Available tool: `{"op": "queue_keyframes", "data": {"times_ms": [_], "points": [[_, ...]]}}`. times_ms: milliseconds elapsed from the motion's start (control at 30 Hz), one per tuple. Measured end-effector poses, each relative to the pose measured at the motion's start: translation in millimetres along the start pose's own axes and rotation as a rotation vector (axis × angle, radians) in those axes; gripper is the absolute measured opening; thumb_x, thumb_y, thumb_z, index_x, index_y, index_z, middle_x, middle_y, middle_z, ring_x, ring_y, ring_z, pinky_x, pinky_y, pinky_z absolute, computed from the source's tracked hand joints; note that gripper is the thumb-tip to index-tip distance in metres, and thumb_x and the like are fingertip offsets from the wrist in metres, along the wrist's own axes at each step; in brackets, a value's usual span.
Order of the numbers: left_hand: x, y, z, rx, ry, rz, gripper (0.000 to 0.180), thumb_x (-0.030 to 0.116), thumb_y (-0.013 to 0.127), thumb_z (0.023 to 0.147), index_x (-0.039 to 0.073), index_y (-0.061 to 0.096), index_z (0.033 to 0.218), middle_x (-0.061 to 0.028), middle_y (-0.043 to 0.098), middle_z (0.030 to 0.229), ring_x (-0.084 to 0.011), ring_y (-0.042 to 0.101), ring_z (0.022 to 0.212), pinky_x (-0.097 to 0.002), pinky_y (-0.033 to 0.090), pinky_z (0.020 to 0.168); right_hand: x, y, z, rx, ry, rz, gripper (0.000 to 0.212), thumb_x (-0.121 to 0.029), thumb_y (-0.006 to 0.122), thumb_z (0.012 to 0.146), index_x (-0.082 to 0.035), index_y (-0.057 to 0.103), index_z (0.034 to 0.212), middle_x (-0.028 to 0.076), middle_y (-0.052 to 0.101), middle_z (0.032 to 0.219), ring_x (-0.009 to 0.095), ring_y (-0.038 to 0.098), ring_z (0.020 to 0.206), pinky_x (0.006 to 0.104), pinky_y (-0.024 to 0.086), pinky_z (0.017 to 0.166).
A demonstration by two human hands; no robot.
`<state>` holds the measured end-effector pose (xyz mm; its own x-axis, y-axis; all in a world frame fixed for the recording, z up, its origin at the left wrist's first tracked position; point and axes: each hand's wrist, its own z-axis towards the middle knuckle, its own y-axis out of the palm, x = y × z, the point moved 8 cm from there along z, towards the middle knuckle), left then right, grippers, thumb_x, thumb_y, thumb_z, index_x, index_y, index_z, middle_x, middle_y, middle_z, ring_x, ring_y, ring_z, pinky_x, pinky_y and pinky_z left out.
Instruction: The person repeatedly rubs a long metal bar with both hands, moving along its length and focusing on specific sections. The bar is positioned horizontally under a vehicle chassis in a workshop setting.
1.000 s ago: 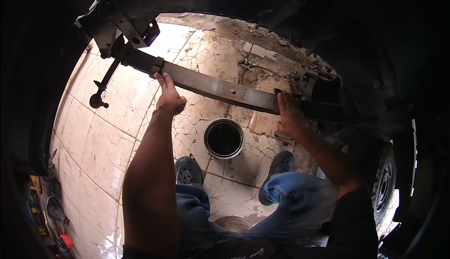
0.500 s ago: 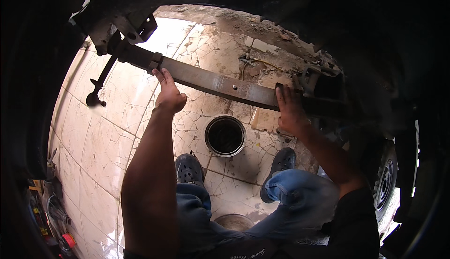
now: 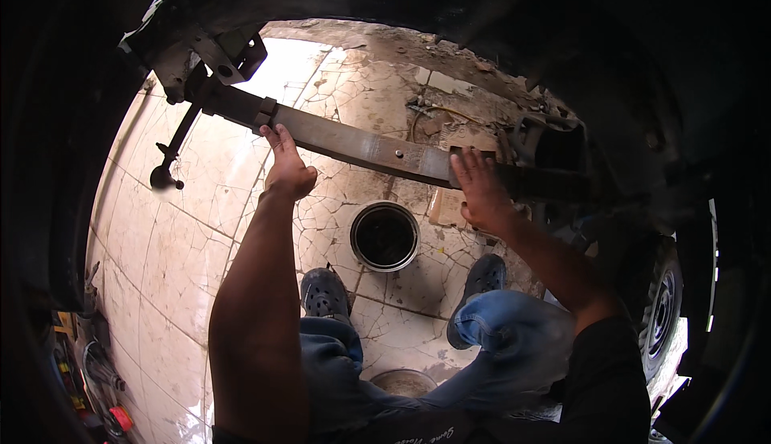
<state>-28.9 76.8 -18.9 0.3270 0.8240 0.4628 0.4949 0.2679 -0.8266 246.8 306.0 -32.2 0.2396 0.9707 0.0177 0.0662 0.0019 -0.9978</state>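
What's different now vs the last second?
Right hand has shifted left along the metal bar, toward the bolt; a dark piece at its fingertips seems to have moved with it. No new hold or release is visible. Unchanged: left hand with its fingertips at the bar near the clip, bucket on the floor.

left grip [image 3: 289, 172]: raised, half-curled | right grip [image 3: 484, 192]: raised, flattened
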Motion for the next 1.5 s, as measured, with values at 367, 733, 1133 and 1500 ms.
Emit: {"op": "queue_keyframes", "data": {"times_ms": [367,733,1133,1500], "points": [[-19.8,0.2,12.4,0.116,0.046,0.078,0.108,0.018,0.065,0.079,0.006,-0.009,0.156,-0.0198,-0.025,0.161,-0.0389,0.045,0.137,-0.0438,0.049,0.101,-22.0,3.4,-3.0,-0.006,-0.032,-0.038,0.083,-0.019,0.059,0.084,0.003,0.019,0.154,0.031,0.018,0.158,0.048,0.019,0.147,0.0572,0.017,0.119],[-2.1,-35.2,-8.6,0.616,0.177,0.328,0.062,0.011,0.06,0.078,0.007,0.05,0.14,-0.0132,0.042,0.153,-0.0292,0.044,0.135,-0.0482,0.04,0.105,-13.1,-7.2,-2.5,-0.109,-0.042,0.031,0.089,-0.018,0.063,0.082,0.002,0.016,0.155,0.026,0.018,0.159,0.044,0.02,0.147,0.0554,0.018,0.119],[-13.6,-16.0,-0.8,0.233,-0.005,0.173,0.1,0.013,0.059,0.079,0.007,-0.002,0.158,-0.0074,-0.011,0.167,-0.0243,0.027,0.148,-0.0596,0.026,0.115,6.0,0.8,-3.1,-0.051,-0.015,-0.07,0.08,-0.016,0.056,0.087,0.004,0.017,0.154,0.028,0.018,0.159,0.047,0.019,0.147,0.0578,0.018,0.119],[-21.8,-19.8,7.4,0.274,0.149,0.047,0.1,0.009,0.057,0.078,0.003,-0.004,0.157,-0.0142,-0.015,0.165,-0.032,0.04,0.141,-0.0359,0.052,0.096,18.9,-5.7,-7.1,0.037,0.028,-0.104,0.08,-0.011,0.06,0.081,0.003,0.025,0.152,0.027,0.027,0.155,0.045,0.028,0.143,0.055,0.023,0.118]]}}
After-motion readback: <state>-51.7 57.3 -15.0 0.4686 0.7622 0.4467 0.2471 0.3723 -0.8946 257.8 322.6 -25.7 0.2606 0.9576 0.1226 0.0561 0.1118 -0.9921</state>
